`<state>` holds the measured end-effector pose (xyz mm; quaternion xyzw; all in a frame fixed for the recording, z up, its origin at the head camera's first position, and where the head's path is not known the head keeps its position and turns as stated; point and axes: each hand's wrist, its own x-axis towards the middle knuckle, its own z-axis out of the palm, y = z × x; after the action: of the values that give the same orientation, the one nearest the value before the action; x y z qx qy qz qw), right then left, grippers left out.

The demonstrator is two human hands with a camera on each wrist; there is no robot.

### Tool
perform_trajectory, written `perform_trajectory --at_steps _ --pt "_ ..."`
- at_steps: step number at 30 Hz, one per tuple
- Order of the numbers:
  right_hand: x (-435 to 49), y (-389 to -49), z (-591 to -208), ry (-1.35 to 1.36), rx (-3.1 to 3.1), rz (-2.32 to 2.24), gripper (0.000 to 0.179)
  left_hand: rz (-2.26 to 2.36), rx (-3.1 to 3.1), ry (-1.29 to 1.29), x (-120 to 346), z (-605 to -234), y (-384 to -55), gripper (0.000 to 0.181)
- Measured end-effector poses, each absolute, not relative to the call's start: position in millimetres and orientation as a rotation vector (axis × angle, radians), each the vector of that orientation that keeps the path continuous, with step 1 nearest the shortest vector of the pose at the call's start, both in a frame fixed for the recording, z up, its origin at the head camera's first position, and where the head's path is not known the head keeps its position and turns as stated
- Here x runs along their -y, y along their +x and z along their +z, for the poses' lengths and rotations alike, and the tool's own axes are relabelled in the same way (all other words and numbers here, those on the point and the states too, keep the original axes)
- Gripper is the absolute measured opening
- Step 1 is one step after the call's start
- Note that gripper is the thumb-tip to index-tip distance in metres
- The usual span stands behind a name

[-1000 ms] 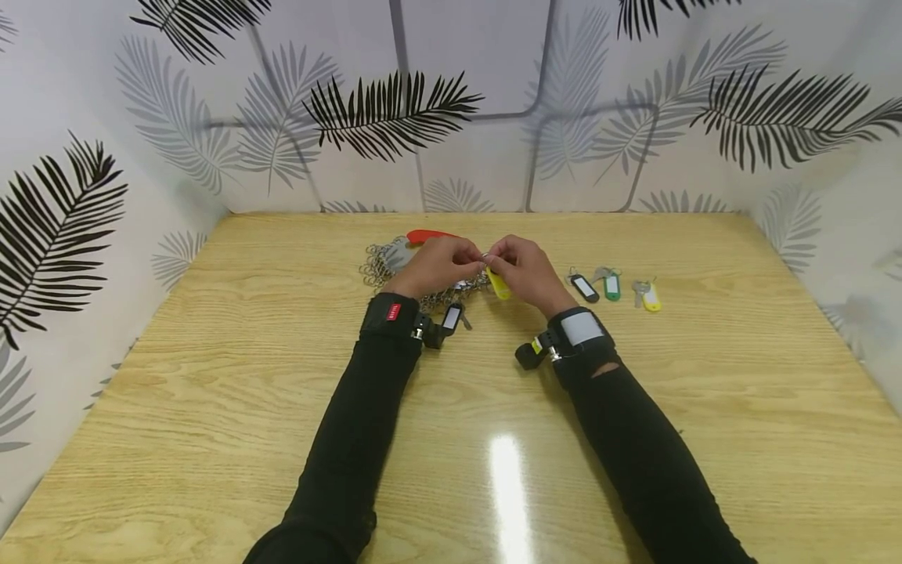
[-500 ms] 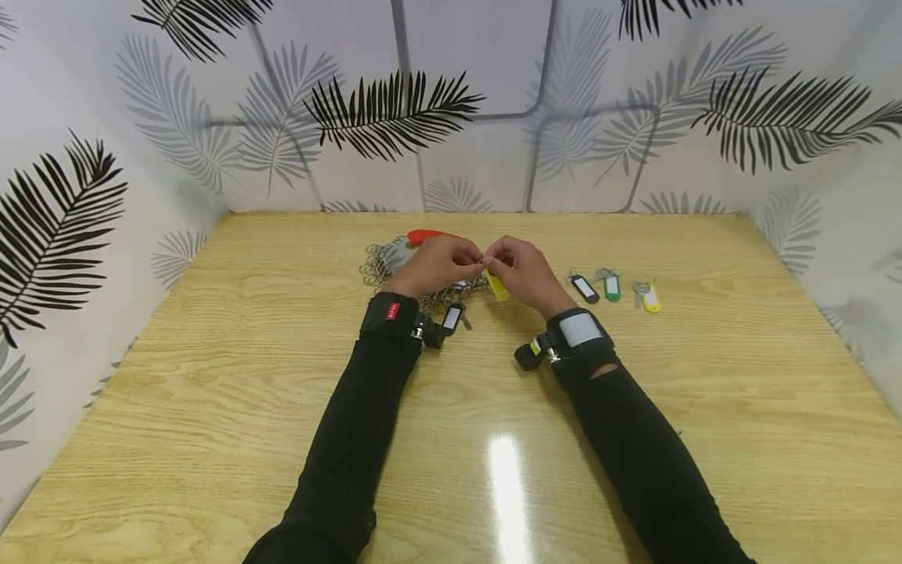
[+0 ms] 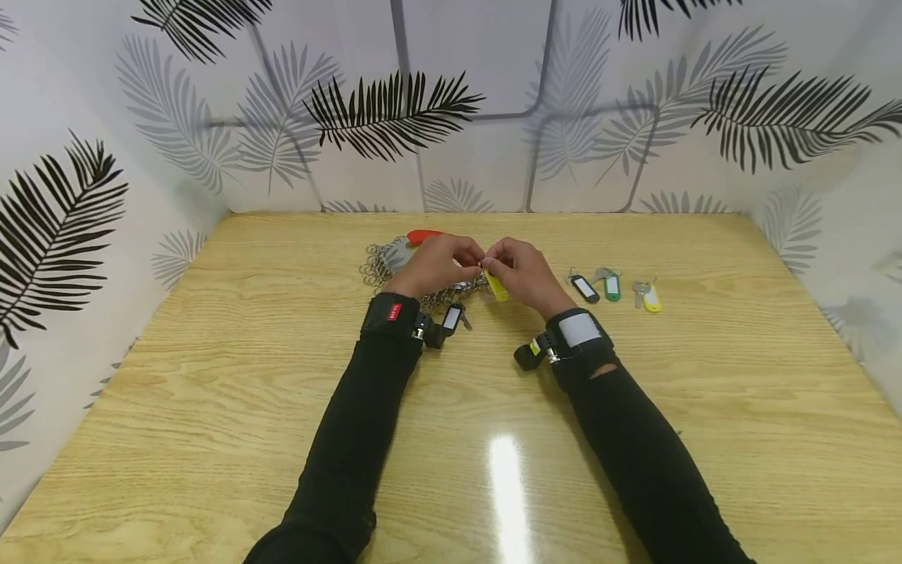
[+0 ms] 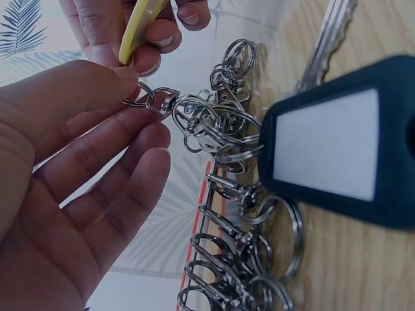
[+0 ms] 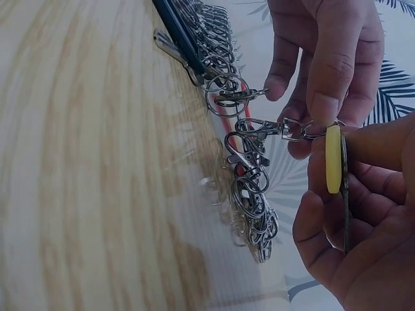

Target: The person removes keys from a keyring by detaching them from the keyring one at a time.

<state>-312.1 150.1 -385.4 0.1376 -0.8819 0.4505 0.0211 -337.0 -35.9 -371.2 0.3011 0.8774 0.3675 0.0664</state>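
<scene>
My left grip (image 3: 435, 266) is pinching a small split ring (image 4: 134, 98) between thumb and forefinger, and a metal swivel clasp (image 4: 170, 102) is hanging from that ring. My right grip (image 3: 524, 274) is pinching one yellow key tag (image 3: 496, 285) together with a key, whose thin edge is showing just behind the tag in the right wrist view. The two grips are meeting fingertip to fingertip just above the heap of clasps and rings (image 3: 395, 270), which is lying on the desk (image 3: 211, 392) and is too tangled for me to count.

Taking that heap as my landmark: one black key tag (image 3: 451, 317) with a white label is lying at its near edge, touching the rings, with a key (image 4: 324, 45) beside it. One red object (image 3: 421, 234) is peeking out at the heap's far edge. To the right of the heap, well apart, I am counting three tagged keys in a row: one black tag (image 3: 584, 287), one green tag (image 3: 612, 286) and one yellow tag (image 3: 651, 298).
</scene>
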Motion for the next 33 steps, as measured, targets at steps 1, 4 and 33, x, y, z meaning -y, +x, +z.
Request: perform_trajectory --at_steps 1,4,33 --pt "-150.3 -312.1 -385.5 0.425 2.733 1.398 0.015 1.108 -2.644 0.909 35.7 -371.4 -337.0 0.02" --pt "-150.6 -311.9 -385.3 0.424 2.73 1.399 0.014 1.102 -2.641 0.903 35.8 -371.6 -336.5 0.023" --pt "-150.6 -310.6 -385.4 0.479 2.721 1.377 0.015 1.044 -2.662 0.908 35.7 -369.9 -335.7 0.018"
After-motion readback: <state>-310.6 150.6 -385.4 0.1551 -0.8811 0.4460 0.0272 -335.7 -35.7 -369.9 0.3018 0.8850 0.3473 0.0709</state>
